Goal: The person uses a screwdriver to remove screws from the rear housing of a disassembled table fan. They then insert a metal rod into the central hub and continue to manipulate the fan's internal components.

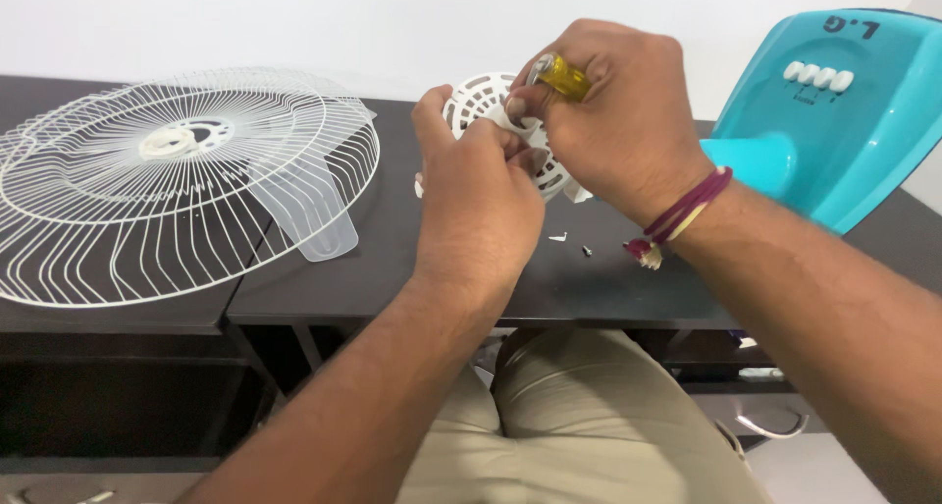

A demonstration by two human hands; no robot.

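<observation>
White plastic vented cover, round w/ slots, is held up just above the dark bench, between both hands. Left hand pinches its near edge; right hand is clenched round a yellow-handled screwdriver, tip aimed into the cover. Best approach, I'd judge: keep the left grip firm so the cover can't twist, tool square to the fastener, light pressure, since thin plastic could crack. Small bits lie on the bench below; can't tell if screws or chips. Tool tip & fastener hidden behind fingers. Wire fan guard sits left, teal fan base right, partly cut off.
</observation>
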